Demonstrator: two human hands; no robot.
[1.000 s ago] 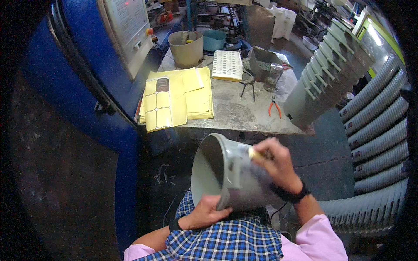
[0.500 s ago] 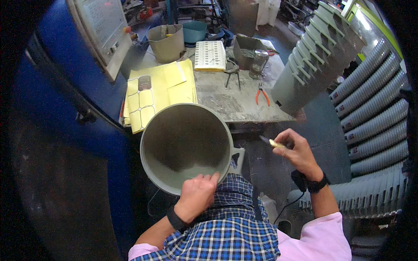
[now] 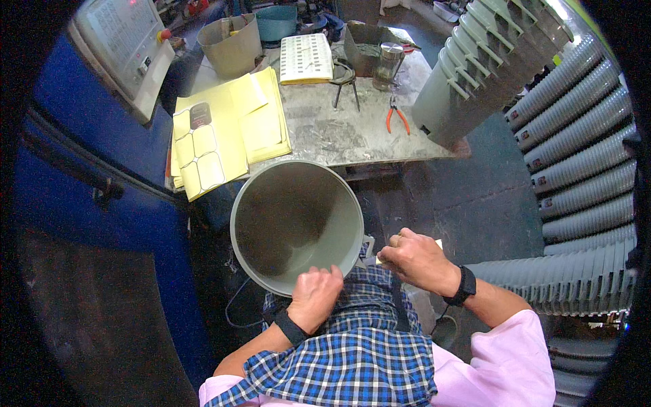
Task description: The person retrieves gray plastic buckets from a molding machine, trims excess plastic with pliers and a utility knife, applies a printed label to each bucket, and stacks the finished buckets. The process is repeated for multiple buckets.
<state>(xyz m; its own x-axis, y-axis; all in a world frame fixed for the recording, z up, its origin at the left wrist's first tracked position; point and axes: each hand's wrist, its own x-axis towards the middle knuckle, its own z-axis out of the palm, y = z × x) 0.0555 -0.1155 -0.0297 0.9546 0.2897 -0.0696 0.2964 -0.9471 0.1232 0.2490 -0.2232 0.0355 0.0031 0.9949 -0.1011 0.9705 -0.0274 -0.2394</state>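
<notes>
A deep grey plastic bucket (image 3: 298,224) is tipped with its open mouth toward me, against my checked apron. My left hand (image 3: 317,296) is closed over its near rim, the fingers bent inside the mouth. At the bucket's right side a small lug (image 3: 367,249) sticks out. Close beside that lug, my right hand (image 3: 417,261) is closed round a small yellow-handled knife (image 3: 439,243). Only bits of its pale yellow handle show past the fingers; the blade is hidden now.
Beyond the bucket stands a worktable (image 3: 312,129) with yellow label sheets (image 3: 261,122), orange-handled pliers (image 3: 397,119), a glass jar (image 3: 388,66) and bins. A tall stack of grey buckets (image 3: 468,74) leans at its right. More stacks (image 3: 569,156) line the right; a blue machine (image 3: 102,156) stands left.
My right hand has moved left and down with the knife, from open air to the bucket's lug. The bucket has shifted slightly, its lug now turned edge-on. The view has tilted down.
</notes>
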